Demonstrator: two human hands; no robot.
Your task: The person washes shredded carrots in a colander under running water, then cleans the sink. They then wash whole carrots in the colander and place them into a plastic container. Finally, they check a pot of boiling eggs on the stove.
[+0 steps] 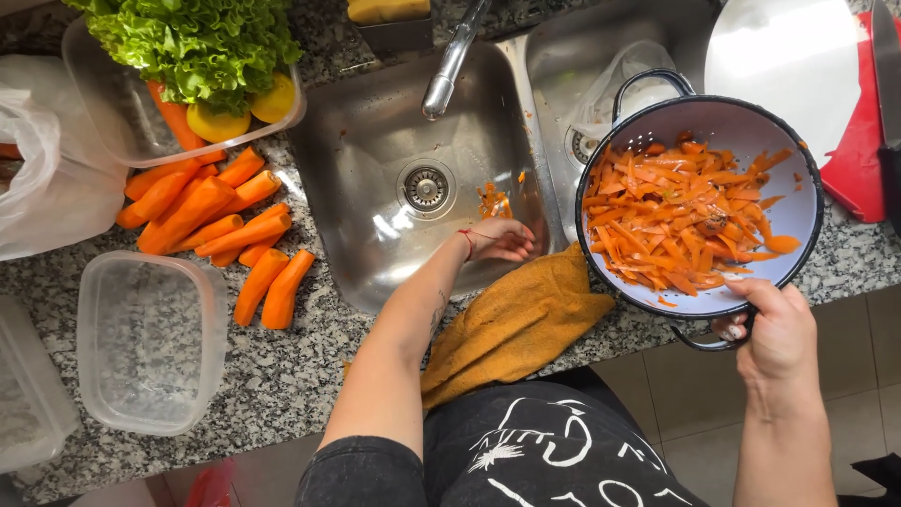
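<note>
Peeled carrots [211, 221] lie beside an empty plastic tub [150, 340]; lettuce [197, 42] fills another; a mustard cloth [516, 324] drapes the counter edge.

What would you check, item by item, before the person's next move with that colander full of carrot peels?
1. Right hand grips the colander handle: ok.
2. Colander held level: not ok, it looks tilted toward the sink.
3. Peels all inside it: ok.
4. Left hand down in the sink by the loose scraps: ok.
5. Scraps clear of the drain: ok.
6. Left hand's grip on any scraps: cannot tell.
</note>
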